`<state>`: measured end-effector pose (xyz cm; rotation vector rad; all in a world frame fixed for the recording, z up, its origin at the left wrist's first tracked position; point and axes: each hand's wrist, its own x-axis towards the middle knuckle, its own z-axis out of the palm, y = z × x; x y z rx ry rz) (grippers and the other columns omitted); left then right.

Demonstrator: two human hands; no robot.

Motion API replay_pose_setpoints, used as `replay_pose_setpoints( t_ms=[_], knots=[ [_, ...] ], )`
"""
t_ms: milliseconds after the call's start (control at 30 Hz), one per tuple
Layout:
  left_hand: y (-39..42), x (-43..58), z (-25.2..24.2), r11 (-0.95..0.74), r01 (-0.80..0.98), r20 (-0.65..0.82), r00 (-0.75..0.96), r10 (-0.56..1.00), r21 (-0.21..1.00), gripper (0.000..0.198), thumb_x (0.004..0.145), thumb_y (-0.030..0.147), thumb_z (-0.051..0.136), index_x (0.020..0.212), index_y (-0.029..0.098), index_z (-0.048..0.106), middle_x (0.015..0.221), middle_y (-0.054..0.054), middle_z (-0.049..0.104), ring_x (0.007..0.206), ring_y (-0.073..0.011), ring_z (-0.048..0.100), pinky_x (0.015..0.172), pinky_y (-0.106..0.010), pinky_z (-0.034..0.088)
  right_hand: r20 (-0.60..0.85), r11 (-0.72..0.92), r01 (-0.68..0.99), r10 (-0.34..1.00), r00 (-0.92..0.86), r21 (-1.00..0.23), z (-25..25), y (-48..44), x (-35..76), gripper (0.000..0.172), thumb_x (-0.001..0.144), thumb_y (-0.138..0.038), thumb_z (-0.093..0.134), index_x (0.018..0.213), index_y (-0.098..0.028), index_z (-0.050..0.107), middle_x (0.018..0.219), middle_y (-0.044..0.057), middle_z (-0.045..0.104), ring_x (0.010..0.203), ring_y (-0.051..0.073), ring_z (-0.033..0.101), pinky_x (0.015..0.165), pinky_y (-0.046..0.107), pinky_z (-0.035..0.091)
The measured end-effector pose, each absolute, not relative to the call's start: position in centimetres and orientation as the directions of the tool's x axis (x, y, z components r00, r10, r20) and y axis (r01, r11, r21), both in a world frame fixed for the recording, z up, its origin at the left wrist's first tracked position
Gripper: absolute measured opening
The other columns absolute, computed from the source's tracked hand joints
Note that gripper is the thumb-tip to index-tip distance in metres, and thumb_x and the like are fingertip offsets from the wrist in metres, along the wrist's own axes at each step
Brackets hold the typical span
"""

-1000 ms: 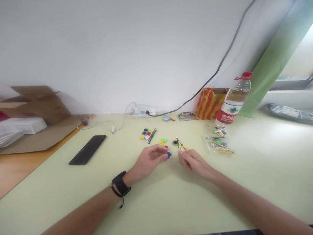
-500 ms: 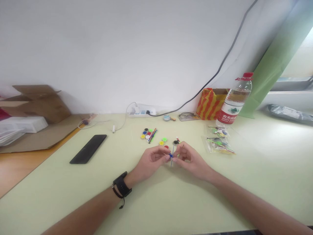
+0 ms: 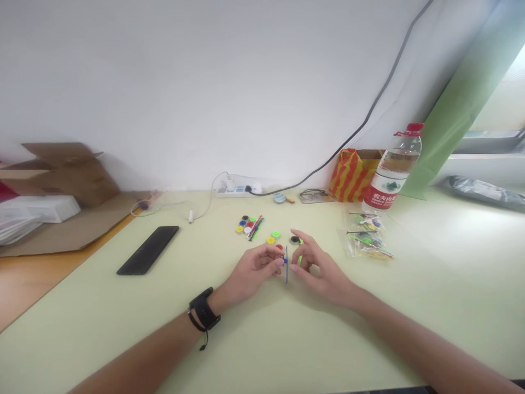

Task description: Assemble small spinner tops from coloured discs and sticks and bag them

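Pinching a small blue piece in the fingers of the left hand, above the middle of the desk, with a thin blue stick at its tip, pointing, as seen, from back edge toward front edge; cannot tell joined from merely touching there. Holding the right hand just beside the stick, on the side of the desk's right edge, fingers parted, with a green piece partly hidden behind. Wearing a black watch on the left wrist. Just past the hands, toward the back edge: a red disc, yellow disc, green disc and black disc. Farther back, slightly toward the left edge: more coloured discs beside a bundle of coloured sticks. Nearer the left edge, lying flat: a black slab. Along the back edge: a power strip and glasses. Toward the back right corner: a striped bag and a red-capped bottle, with clear packets of coloured parts on the front-edge side. By the back left corner: an opened cardboard box
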<state>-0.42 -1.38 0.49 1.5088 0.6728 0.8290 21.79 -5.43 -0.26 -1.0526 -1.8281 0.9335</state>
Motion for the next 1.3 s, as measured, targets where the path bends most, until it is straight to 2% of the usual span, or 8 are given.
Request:
replay_pose_setpoints(
  t_ms=[100, 267, 367, 433, 467, 533, 1033, 1300],
  knots=[
    [-1.4, -0.3, 0.8, -0.116, -0.060, 0.130, 0.573, 0.810, 0.991, 0.026, 0.094, 0.039, 0.070, 0.108, 0.016, 0.070, 0.103, -0.008, 0.068, 0.082, -0.0154, 0.063, 0.077, -0.030, 0.053, 0.287, 0.372, 0.264, 0.907, -0.308, -0.890, -0.4, -5.4, 21.8, 0.084, 0.101, -0.035, 0.055, 0.163, -0.036, -0.002, 0.101, 0.001, 0.060, 0.067, 0.013, 0.056, 0.061, 0.027, 0.050],
    [-1.4, -0.3, 1.2, -0.121, -0.063, 0.136, 0.544, 0.828, 0.991, 0.027, 0.092, 0.039, 0.073, 0.105, 0.016, 0.070, 0.097, -0.007, 0.067, 0.078, -0.0149, 0.063, 0.075, -0.030, 0.053, 0.309, 0.370, 0.267, 0.919, -0.244, -0.890, -0.5, -5.4, 21.7, 0.090, 0.102, -0.041, 0.053, 0.162, -0.035, -0.013, 0.108, 0.003, 0.058, 0.067, 0.013, 0.056, 0.061, 0.028, 0.051],
    [-1.4, -0.3, 1.1, -0.118, -0.069, 0.137, 0.547, 0.826, 0.991, 0.026, 0.092, 0.039, 0.073, 0.102, 0.015, 0.069, 0.093, -0.006, 0.067, 0.078, -0.0154, 0.064, 0.075, -0.030, 0.054, 0.308, 0.365, 0.269, 0.923, -0.232, -0.891, -0.1, -5.3, 21.8, 0.062, 0.101, -0.049, 0.053, 0.156, -0.030, 0.030, 0.104, 0.003, 0.060, 0.068, 0.014, 0.056, 0.064, 0.030, 0.051],
    [-1.3, -0.3, 1.0, -0.124, -0.072, 0.143, 0.539, 0.830, 0.990, 0.026, 0.092, 0.040, 0.073, 0.101, 0.016, 0.069, 0.090, -0.006, 0.067, 0.078, -0.0160, 0.065, 0.076, -0.031, 0.054, 0.229, 0.314, 0.249, 0.920, -0.318, -0.916, 0.2, -5.3, 22.0, 0.042, 0.105, -0.053, 0.042, 0.101, -0.021, 0.069, 0.080, 0.002, 0.059, 0.063, 0.014, 0.053, 0.063, 0.030, 0.048],
    [-1.3, -0.3, 1.0, -0.125, -0.071, 0.144, 0.532, 0.835, 0.990, 0.026, 0.091, 0.040, 0.074, 0.100, 0.016, 0.068, 0.089, -0.006, 0.067, 0.078, -0.0163, 0.065, 0.076, -0.031, 0.054, 0.186, 0.283, 0.229, 0.911, -0.369, -0.931, 0.4, -5.3, 22.1, 0.057, 0.106, -0.055, 0.036, 0.071, -0.020, 0.062, 0.067, 0.001, 0.054, 0.058, 0.014, 0.050, 0.061, 0.031, 0.045],
    [-1.3, -0.3, 0.9, -0.119, -0.065, 0.135, 0.516, 0.846, 0.991, 0.028, 0.090, 0.042, 0.075, 0.097, 0.016, 0.068, 0.089, -0.006, 0.068, 0.077, -0.0167, 0.066, 0.076, -0.032, 0.055, 0.150, 0.245, 0.176, 0.891, -0.428, -0.953, 0.7, -5.2, 22.3, 0.069, 0.106, -0.059, 0.031, 0.049, -0.021, 0.039, 0.052, 0.000, 0.042, 0.052, 0.014, 0.044, 0.058, 0.031, 0.040],
    [-0.4, -0.9, 1.1, -0.025, -0.186, 0.103, 0.423, 0.900, 0.982, 0.028, 0.094, 0.044, 0.070, 0.096, 0.017, 0.066, 0.082, -0.004, 0.066, 0.074, -0.0153, 0.064, 0.073, -0.029, 0.052, 0.194, 0.252, 0.242, 0.952, -0.239, -0.937, 0.6, -4.2, 22.6, 0.042, 0.098, -0.059, 0.056, 0.078, -0.021, 0.051, 0.069, -0.002, 0.051, 0.061, 0.013, 0.048, 0.058, 0.028, 0.040],
    [0.6, -1.6, 0.6, 0.132, -0.354, 0.008, 0.368, 0.930, 0.926, 0.027, 0.093, 0.040, 0.073, 0.090, 0.015, 0.065, 0.085, -0.002, 0.063, 0.074, -0.0106, 0.058, 0.075, -0.023, 0.051, 0.320, 0.304, 0.550, 0.945, -0.070, -0.778, -0.9, -2.1, 25.0, 0.023, 0.096, -0.042, 0.057, 0.089, -0.021, 0.060, 0.070, -0.001, 0.058, 0.062, 0.016, 0.051, 0.058, 0.029, 0.040]
  ],
)
